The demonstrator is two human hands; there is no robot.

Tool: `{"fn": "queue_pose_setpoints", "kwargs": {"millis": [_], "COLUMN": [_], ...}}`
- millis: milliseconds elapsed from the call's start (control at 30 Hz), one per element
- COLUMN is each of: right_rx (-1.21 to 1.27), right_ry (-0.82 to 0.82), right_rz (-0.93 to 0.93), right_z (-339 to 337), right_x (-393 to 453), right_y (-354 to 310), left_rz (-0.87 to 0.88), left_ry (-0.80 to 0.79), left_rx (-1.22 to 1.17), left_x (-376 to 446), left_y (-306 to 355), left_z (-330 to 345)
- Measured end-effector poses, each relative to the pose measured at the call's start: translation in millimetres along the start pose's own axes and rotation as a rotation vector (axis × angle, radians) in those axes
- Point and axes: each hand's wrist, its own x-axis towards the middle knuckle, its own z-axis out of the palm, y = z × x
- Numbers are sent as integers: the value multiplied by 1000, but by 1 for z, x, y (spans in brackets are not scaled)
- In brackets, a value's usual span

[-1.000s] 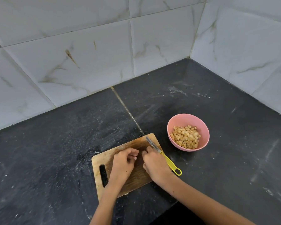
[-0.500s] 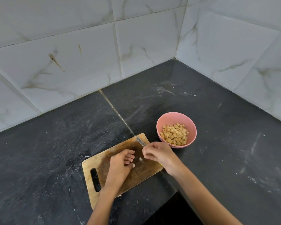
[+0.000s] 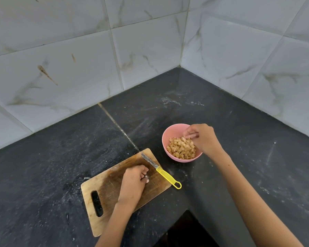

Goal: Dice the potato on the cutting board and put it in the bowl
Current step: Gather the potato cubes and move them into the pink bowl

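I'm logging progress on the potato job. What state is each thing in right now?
Pink bowl: upright on the counter, holding diced potato.
Diced potato: heaped in the bowl.
Cutting board: flat on the counter, no potato visible on it.
Knife: lying unheld across the board's right edge.
Right hand: over the bowl, fingers pinched together.
Left hand: curled, on the board.

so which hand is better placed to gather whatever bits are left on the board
Left. The left hand already rests curled on the cutting board, while the right hand is over the bowl.
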Motion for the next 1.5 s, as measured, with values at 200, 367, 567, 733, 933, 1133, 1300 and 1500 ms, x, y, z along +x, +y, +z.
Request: {"fn": "queue_pose_setpoints", "kwargs": {"millis": [200,367,567,733,933,1133,1300,1500], "right_rx": [-146,-178,-185,-237,-239,-235,-238,-246], "right_ry": [15,-115,-100,-15,-70,-78,-106,-132], "right_rz": [-67,-113,-144,-183,-199,-225,-233,-232], "right_z": [-2,2,9,12,18,21,25,29], "right_x": [5,5,1,-5,-11,-15,-15,-16], "right_y": [4,4,10,16,24,28,29,24], "left_rz": [48,102,211,311,203,234,184,142], "left_ry": [-8,-55,-73,-44,-90,-87,-87,-86], "left_rx": [208,305,485,523,405,361,320,424], "left_x": [6,7,-4,-6,-12,-12,-14,-11], "left_y": [11,13,6,-3,-9,-6,-13,0], "left_z": [2,4,10,17,8,0,-4,-3]}}
